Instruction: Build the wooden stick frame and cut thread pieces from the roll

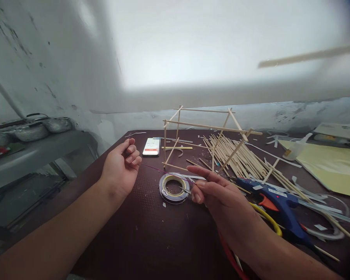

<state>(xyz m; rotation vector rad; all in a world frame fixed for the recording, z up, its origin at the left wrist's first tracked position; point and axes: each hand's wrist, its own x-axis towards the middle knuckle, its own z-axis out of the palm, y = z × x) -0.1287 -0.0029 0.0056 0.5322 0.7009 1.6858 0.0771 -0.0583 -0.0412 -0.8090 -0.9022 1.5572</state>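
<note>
A thin purple thread (154,168) stretches between my two hands above the table. My left hand (119,167) is closed, fingers curled in, with one end of the thread coming from it. My right hand (212,188) pinches the other end between thumb and fingertips, its index finger extended. A slim metal tip (185,189) shows beside the right fingertips; whether the hand holds it I cannot tell. Just below the thread lies a roll of tape (174,199). Behind the hands stands a box-like frame of thin wooden sticks (204,125).
A pile of wooden sticks (236,157) lies behind my right hand. To the right are a blue glue gun (280,202), a glue bottle (297,147) and yellow paper (335,165). A phone (151,147) lies at the back. Pots (32,131) stand on a left-hand shelf.
</note>
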